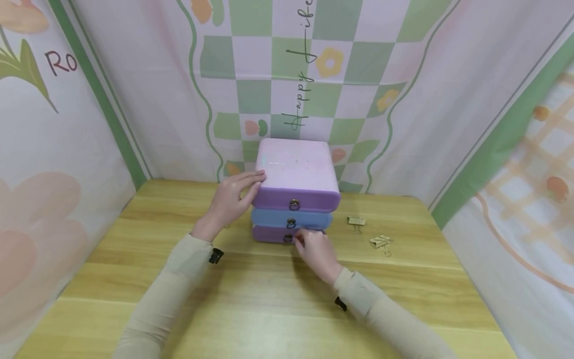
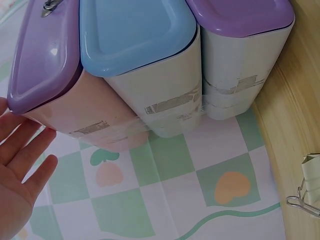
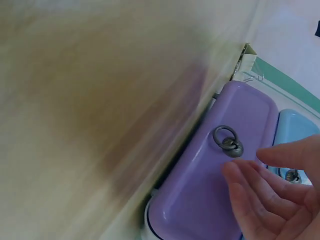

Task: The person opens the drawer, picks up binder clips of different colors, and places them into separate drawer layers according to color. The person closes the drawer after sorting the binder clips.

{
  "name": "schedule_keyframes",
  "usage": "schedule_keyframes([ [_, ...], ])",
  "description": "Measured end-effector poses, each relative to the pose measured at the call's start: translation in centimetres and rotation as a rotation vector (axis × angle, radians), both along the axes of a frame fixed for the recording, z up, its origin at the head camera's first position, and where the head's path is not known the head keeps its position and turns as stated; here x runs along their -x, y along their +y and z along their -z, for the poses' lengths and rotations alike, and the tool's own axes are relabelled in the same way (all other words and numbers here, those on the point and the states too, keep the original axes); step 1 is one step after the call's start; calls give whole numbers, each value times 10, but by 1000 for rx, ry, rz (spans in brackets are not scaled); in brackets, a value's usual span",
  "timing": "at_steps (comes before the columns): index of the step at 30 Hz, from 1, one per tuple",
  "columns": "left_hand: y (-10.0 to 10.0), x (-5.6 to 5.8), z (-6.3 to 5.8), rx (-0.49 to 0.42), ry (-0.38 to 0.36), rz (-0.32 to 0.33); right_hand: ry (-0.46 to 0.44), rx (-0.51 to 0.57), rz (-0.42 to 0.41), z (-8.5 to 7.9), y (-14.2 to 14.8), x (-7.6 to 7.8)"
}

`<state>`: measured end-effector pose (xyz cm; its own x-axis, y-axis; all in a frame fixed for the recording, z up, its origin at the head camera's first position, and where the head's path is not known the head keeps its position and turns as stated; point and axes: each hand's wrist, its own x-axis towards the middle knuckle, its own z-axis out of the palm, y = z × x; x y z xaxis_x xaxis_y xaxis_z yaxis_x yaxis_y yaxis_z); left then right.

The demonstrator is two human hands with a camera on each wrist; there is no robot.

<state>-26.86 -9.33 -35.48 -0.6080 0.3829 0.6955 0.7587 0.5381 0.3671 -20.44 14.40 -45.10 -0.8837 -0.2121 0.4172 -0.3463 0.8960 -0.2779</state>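
A stack of three small drawers point(image 1: 298, 167) stands on the table, with purple fronts at top and bottom and a blue front point(image 1: 269, 218) between. My left hand point(image 1: 230, 198) rests its fingers against the upper left edge of the stack, fingers nearly straight in the left wrist view. Low in front, my right hand point(image 1: 317, 249) is at the bottom purple drawer point(image 1: 269, 234). In the right wrist view its loosely bent fingers are just beside the metal ring pull point(image 3: 227, 137), a small gap apart, holding nothing. All three drawers look closed.
Two gold binder clips point(image 1: 357, 222) lie right of the stack on the wooden table point(image 1: 269, 309). Another binder clip point(image 2: 311, 172) is on the left side. A patterned cloth point(image 1: 251, 55) hangs right behind the stack.
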Motion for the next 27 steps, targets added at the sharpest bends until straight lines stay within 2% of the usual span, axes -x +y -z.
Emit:
schedule_keyframes([
  [5, 0, 1, 1, 3, -5, -1, -47, -55, 34, 3, -2, 2],
  [11, 0, 0, -1, 7, -22, -4, -58, -98, 42, 7, -5, 5],
  [17, 0, 0, -2, 10, -32, -1, -81, -106, 50, 9, -8, 7],
  [27, -1, 1, -1, 12, -25, -4, 2, -138, 78, 10, -10, 16],
])
